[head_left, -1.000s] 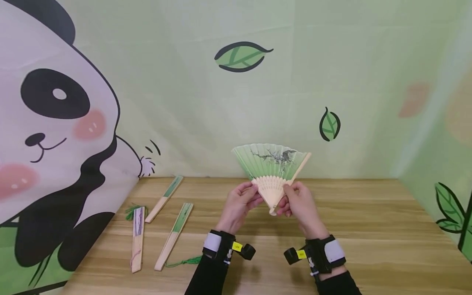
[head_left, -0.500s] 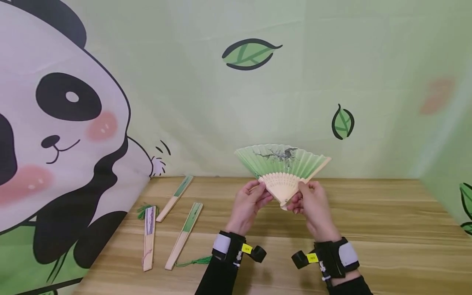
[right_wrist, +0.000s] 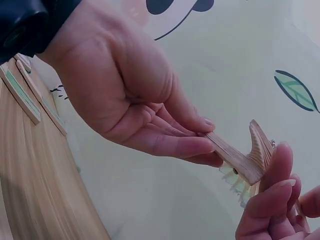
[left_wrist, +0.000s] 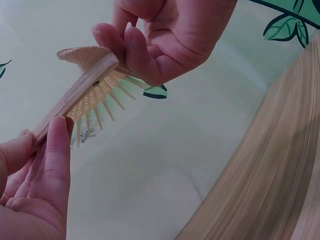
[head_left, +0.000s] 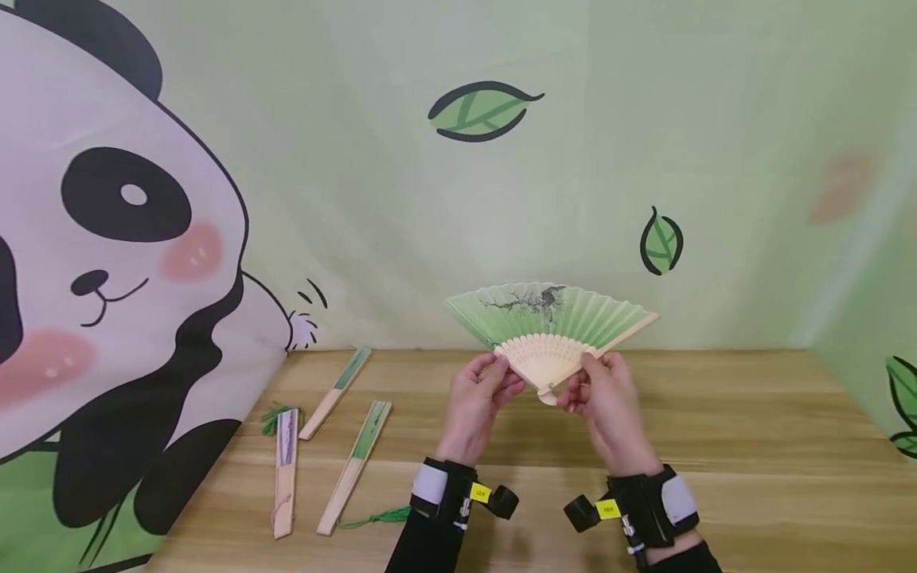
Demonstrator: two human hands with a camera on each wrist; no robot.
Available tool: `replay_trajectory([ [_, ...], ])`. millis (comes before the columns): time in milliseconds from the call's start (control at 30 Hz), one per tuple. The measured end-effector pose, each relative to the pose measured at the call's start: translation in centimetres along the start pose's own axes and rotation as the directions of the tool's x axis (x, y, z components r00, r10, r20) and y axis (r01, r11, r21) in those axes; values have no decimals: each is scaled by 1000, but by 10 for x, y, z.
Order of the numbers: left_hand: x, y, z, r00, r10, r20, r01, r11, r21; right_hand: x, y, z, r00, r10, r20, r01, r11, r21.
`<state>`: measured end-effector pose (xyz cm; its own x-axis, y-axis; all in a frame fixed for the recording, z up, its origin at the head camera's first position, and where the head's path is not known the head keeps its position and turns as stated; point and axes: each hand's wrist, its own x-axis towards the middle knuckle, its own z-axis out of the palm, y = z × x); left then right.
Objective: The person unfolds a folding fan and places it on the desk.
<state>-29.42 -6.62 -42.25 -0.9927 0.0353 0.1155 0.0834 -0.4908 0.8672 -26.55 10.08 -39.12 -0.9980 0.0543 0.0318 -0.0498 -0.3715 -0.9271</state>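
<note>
A green folding fan [head_left: 544, 314] with pale ribs and a dark branch print is spread wide, held up in front of the person above the table. My left hand [head_left: 476, 406] pinches its left outer rib between thumb and fingers. On the other side my right hand [head_left: 614, 410] pinches the right outer rib, close to the pivot. Both wrist views show the fan's pale pivot end; in the left one the thumb and fingers of the left hand [left_wrist: 42, 170] grip the flat guard stick. The right wrist view has the right hand [right_wrist: 135, 100] pinching the opposite guard.
Three folded fans lie on the wooden table [head_left: 731, 446] at left: a green one [head_left: 354, 469] with a green tassel [head_left: 383, 517], a purple-topped one [head_left: 285, 473], and another green one [head_left: 335, 394] farther back. A panda-print backdrop [head_left: 372, 207] rises behind.
The fan has spread wider, its right edge swinging out to the right and down as my right hand moved apart from the left. The head view also shifted slightly.
</note>
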Motion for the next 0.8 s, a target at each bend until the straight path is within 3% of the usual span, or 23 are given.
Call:
replay_trajectory([
  [167, -6, 1, 2, 1000, 5, -31, -5, 1000, -11, -5, 1, 5, 999, -27, -46, 28, 999, 23],
  [467, -3, 4, 8, 997, 62, -40, -64, 997, -37, -4, 1, 9, 981, -134, -140, 142, 989, 49],
  [800, -5, 3, 13, 992, 108, -59, -110, 993, -40, -6, 0, 14, 970, -144, -197, 163, 983, 83],
])
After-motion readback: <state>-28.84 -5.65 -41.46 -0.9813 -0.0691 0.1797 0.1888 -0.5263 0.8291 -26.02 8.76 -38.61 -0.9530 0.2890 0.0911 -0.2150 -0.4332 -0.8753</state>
